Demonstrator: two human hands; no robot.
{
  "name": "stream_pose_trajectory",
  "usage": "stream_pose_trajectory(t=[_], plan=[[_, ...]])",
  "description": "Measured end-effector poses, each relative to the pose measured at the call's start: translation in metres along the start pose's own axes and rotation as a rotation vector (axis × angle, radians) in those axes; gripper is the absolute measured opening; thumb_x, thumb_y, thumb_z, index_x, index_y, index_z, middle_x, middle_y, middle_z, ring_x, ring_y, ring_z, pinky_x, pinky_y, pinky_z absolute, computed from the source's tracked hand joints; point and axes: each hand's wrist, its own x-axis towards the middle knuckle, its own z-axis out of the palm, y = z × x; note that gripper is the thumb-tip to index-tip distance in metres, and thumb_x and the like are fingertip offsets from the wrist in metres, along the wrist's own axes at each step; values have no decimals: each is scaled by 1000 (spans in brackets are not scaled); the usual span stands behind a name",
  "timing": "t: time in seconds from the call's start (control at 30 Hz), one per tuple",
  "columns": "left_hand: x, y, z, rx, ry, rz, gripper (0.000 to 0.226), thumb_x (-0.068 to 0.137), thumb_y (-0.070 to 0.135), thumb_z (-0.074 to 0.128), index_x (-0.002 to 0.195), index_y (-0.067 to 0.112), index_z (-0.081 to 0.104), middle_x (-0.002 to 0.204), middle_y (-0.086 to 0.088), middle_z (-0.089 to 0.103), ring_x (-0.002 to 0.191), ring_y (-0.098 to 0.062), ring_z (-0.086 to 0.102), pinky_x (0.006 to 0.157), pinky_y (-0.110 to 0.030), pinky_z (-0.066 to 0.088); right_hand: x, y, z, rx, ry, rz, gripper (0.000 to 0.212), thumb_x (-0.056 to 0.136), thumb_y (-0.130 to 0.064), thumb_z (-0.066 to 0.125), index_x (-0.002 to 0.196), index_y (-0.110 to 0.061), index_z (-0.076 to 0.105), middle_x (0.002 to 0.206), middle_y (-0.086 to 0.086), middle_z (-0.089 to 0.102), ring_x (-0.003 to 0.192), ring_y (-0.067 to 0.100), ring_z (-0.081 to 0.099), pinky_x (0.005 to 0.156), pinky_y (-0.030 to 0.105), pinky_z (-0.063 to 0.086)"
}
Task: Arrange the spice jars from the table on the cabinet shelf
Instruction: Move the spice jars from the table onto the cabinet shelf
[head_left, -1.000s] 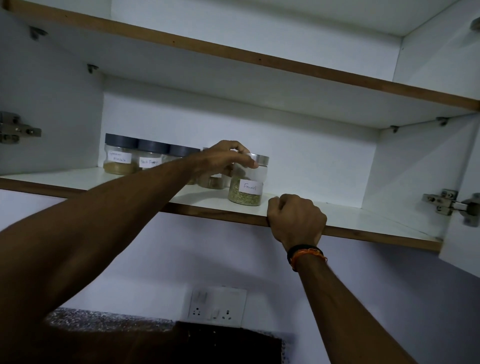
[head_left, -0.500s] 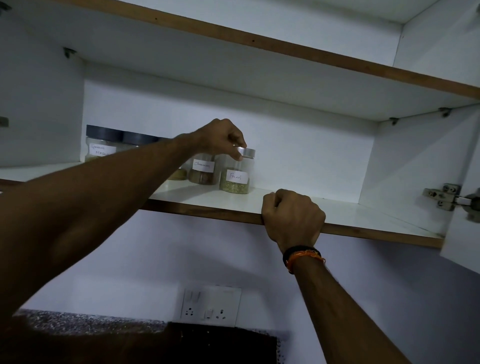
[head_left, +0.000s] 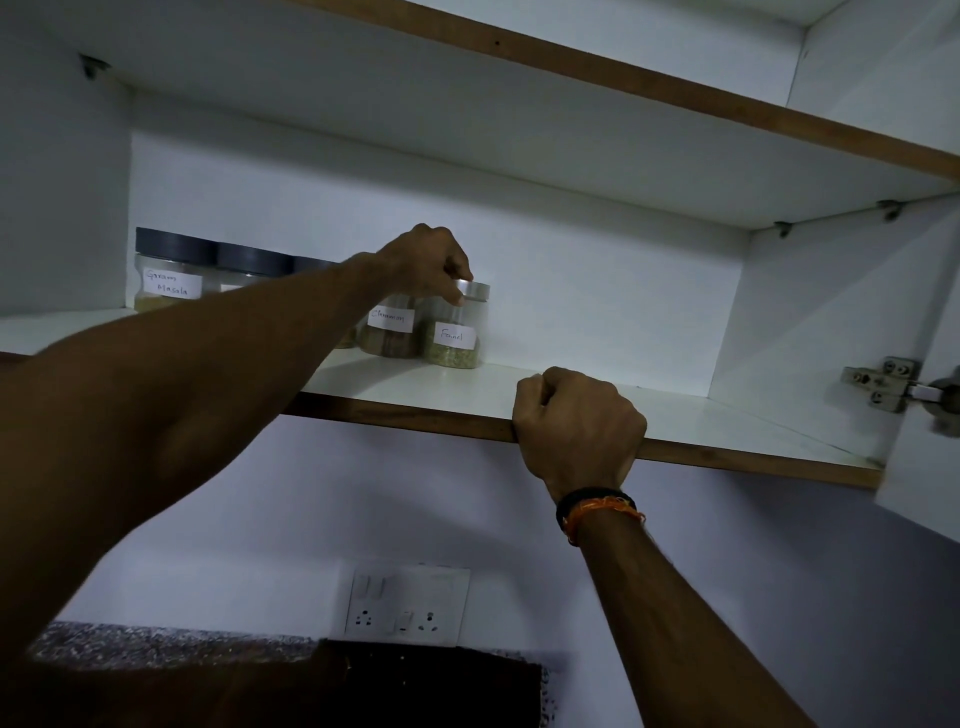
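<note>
Head view: left hand (head_left: 426, 260) fingers pinch Fennel jar (head_left: 456, 332) lid, jar beside Cinnamon jar (head_left: 390, 328); right hand (head_left: 576, 421) curled over shelf (head_left: 727, 415) front edge; shelf bare rightwards

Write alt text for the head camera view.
A person's left hand grips the silver lid of the Fennel jar, standing on a white cabinet shelf at the right end of a row of labelled spice jars. Their right hand grips the shelf's front edge.
</note>
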Motion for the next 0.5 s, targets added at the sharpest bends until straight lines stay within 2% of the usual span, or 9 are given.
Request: stream_pose_trajectory(t=[0.13,0.3,0.5], plan=[[3,-3,2,4,11,-16,37,83,20,79,116,5,74,115,-10,74,98,-21,66,86,-32,52,0,-1,-1,6,18,-5,43,87,-39,41,52,-16,54,46,-3,47,44,15,42,50,21,27],[3,-3,1,1,12,-33,39,82,22,81,117,7,74,116,-9,74,93,-15,61,85,-29,50,-1,-1,-2,20,20,-8,42,87,-37,42,51,-17,52,45,-3,46,44,15,42,50,22,31],[3,2,4,0,21,-34,40,82,21,80,119,5,73,117,-10,74,105,-23,67,90,-31,51,0,0,-1,27,4,-2,42,87,-38,41,54,-17,54,47,-3,49,46,15,45,51,22,33]])
